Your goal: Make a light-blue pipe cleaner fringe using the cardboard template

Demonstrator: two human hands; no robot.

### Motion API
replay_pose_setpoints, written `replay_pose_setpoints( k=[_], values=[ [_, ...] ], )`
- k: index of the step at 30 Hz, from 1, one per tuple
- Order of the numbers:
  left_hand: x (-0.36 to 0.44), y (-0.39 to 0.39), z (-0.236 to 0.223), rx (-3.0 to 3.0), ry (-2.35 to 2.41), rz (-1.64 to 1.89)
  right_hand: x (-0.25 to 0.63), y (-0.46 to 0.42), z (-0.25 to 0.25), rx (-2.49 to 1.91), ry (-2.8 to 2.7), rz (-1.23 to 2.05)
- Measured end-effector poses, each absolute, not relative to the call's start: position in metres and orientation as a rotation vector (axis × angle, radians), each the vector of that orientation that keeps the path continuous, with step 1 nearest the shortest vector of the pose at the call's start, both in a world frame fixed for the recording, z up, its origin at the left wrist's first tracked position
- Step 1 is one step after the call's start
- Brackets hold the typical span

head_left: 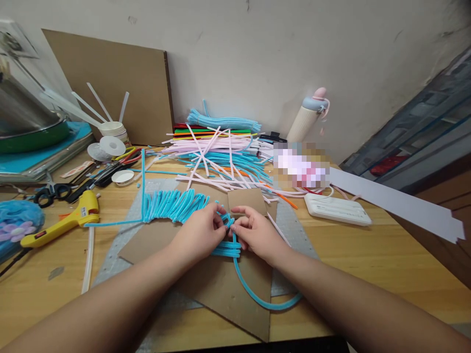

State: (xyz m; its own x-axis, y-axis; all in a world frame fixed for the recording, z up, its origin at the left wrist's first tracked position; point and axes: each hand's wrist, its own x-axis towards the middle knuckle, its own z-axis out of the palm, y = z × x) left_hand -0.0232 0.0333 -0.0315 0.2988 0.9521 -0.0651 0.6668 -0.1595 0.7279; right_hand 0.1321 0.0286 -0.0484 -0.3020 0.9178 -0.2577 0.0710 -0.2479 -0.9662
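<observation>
Above the cardboard, my left hand [201, 229] pinches the right end of a woven row of blue pipe cleaners [172, 205]. Facing it, my right hand [259, 233] closes thumb and fingers on a blue pipe cleaner [253, 295] whose long free end curves down toward my right forearm. The fingertips of both hands nearly meet there and partly cover the join. Just below them, several parallel blue strands [228, 249] stick out to the right. At the row's left end, one strand stands upright and another runs left.
Cardboard sheets [239, 299] lie over a grey cutting mat [298, 230]. A yellow glue gun [64, 223] and scissors [53, 192] are at left. Behind are piles of pink and blue pipe cleaners [217, 147] and a bottle [307, 117]. A white power bank [336, 210] sits at right.
</observation>
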Motion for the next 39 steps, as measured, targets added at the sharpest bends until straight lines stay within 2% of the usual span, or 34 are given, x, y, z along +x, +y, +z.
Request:
replay_pose_setpoints(
  k=[12,21,33,39],
  values=[
    [-0.0225,0.0317,-0.0311,1.961,1.419,0.601,0.1349,0.0319,-0.0475,-1.394,-1.358,1.672],
    [-0.0227,0.0337,-0.0344,2.308,1.473,0.418,0.1332,0.0293,-0.0479,-1.338,-1.145,1.603],
    [-0.0192,0.0326,-0.0331,2.254,1.574,0.515,0.1328,0.0312,-0.0482,-1.480,-1.368,1.538],
    [-0.0202,0.0299,-0.0300,2.278,1.512,0.411,0.1327,0.0319,-0.0480,-1.451,-1.367,1.552]
  ],
)
